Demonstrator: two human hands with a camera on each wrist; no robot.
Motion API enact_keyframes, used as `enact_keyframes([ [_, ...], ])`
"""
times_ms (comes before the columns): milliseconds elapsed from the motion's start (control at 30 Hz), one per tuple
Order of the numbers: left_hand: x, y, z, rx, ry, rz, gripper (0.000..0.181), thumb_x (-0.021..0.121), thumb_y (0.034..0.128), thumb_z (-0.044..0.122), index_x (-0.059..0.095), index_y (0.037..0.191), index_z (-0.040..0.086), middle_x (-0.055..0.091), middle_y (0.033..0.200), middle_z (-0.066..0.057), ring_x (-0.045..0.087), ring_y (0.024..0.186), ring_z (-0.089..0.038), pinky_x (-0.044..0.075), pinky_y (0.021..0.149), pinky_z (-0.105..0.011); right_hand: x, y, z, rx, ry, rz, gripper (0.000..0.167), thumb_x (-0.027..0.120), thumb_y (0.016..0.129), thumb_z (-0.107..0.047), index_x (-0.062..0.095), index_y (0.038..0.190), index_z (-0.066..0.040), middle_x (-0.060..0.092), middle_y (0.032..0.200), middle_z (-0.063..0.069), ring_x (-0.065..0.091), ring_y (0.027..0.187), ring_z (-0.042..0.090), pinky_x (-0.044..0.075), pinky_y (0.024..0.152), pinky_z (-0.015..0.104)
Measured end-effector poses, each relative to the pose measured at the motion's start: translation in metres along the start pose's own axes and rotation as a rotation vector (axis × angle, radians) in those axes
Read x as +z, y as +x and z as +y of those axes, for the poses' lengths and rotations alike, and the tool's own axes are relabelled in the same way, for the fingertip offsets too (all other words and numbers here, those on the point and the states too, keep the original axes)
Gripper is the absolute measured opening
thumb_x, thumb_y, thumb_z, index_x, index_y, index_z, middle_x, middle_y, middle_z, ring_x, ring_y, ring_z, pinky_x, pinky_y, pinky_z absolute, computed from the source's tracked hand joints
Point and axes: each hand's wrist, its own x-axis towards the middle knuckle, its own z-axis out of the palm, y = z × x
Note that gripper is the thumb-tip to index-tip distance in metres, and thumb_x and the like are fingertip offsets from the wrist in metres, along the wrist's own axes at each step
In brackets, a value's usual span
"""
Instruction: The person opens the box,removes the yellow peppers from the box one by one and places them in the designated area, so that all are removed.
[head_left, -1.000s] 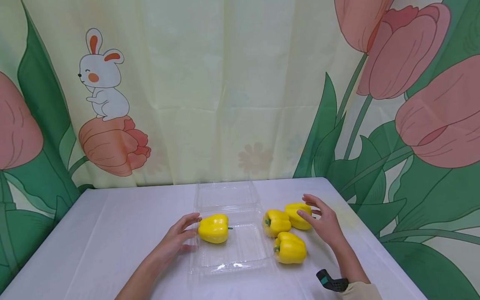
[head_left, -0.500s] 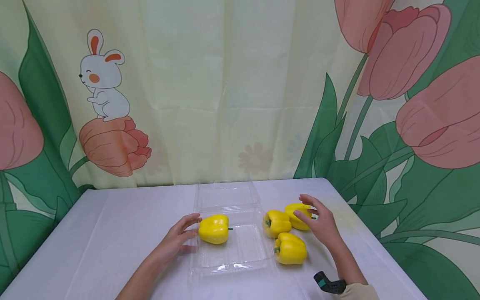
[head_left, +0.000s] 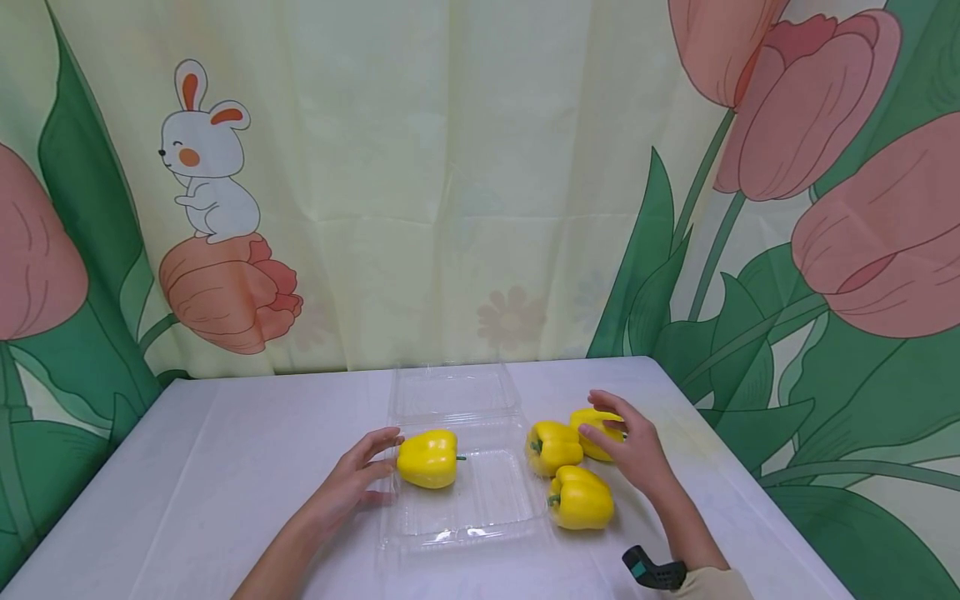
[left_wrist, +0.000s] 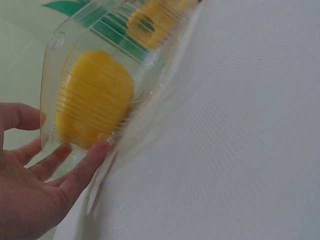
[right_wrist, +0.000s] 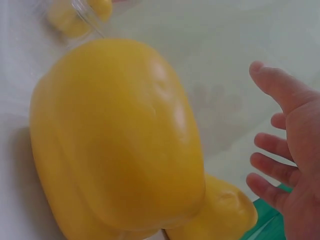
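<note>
My left hand (head_left: 348,479) touches the left wall of an opened clear plastic clamshell box (head_left: 498,500) with relaxed fingers. Inside the box, by that wall, lies a yellow bell pepper (head_left: 427,460), stem to the right; the left wrist view shows this pepper (left_wrist: 95,97) through the plastic. Right of the box are a front yellow bell pepper (head_left: 583,498), a middle one (head_left: 553,448) and a back one (head_left: 585,418). Fingers spread, my right hand (head_left: 637,446) hovers over the back pepper and partly hides it. The right wrist view shows this hand (right_wrist: 307,150) holding nothing.
The box's lid (head_left: 453,392) lies folded back toward the rear edge of the white-covered table (head_left: 225,467). A printed curtain (head_left: 390,183) with tulips and a rabbit hangs behind the table. A dark wrist device (head_left: 654,571) is on the right forearm.
My right hand has drifted slightly left over the back bell pepper. The left hand, the box and the bell peppers stay in place.
</note>
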Motion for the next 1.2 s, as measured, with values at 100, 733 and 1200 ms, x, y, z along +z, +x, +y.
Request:
enact_keyframes([
  [100, -0.001, -0.002, 0.001, 0.012, -0.002, -0.016, 0.053, 0.051, 0.0960, 0.014, 0.036, 0.147, 0.016, 0.035, 0.154, -0.012, 0.046, 0.129, -0.031, 0.057, 0.085, -0.041, 0.001, 0.000, -0.001, -0.003, -0.004, -0.003, 0.058, 0.068, 0.089, -0.032, 0.047, 0.140, -0.015, 0.055, 0.138, 0.011, 0.051, 0.126, 0.029, 0.046, 0.103, 0.050],
  [733, -0.001, -0.002, 0.000, 0.018, -0.002, -0.021, 0.053, 0.051, 0.0962, 0.013, 0.035, 0.147, 0.016, 0.035, 0.154, -0.013, 0.044, 0.130, -0.033, 0.057, 0.085, -0.043, 0.007, -0.002, -0.007, -0.041, 0.015, -0.018, 0.057, 0.070, 0.088, -0.028, 0.048, 0.139, -0.015, 0.056, 0.137, 0.010, 0.052, 0.125, 0.029, 0.047, 0.102, 0.050],
  [1200, 0.000, -0.002, 0.000, 0.006, 0.003, -0.019, 0.053, 0.051, 0.0957, 0.014, 0.036, 0.147, 0.016, 0.036, 0.153, -0.012, 0.047, 0.126, -0.031, 0.058, 0.085, -0.040, 0.010, -0.002, -0.017, -0.045, 0.015, -0.032, 0.056, 0.070, 0.088, -0.025, 0.048, 0.139, -0.016, 0.057, 0.137, 0.007, 0.053, 0.125, 0.026, 0.049, 0.101, 0.047],
])
